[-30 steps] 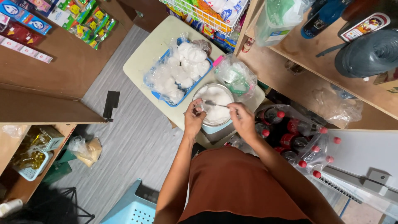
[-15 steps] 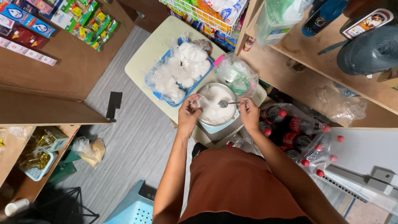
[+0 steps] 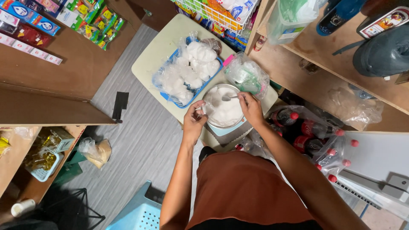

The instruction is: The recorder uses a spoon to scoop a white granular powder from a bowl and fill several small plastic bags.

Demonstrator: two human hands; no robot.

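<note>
Right hand (image 3: 251, 108) has carried the spoon (image 3: 229, 97) (metal) over the bowl (image 3: 222, 111).

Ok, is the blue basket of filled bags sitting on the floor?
No, the blue basket sits on the pale table, beside the metal bowl.

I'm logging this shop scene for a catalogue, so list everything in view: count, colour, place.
Metal bowl: one, silver, holding white powder, on a pale blue scale on the table.
Spoon: one, silver, over the bowl.
Small clear bag: one, at the bowl's left rim.
Basket: one, blue, full of white-filled bags, on the table.
Table: one, cream, centre.
Bag of clear bags: one, right of the basket.
Soda bottles: several, dark with red caps, floor right.
Stool: one, light blue, bottom.
Left hand: pinching the small bag.
Right hand: holding the spoon.
</note>
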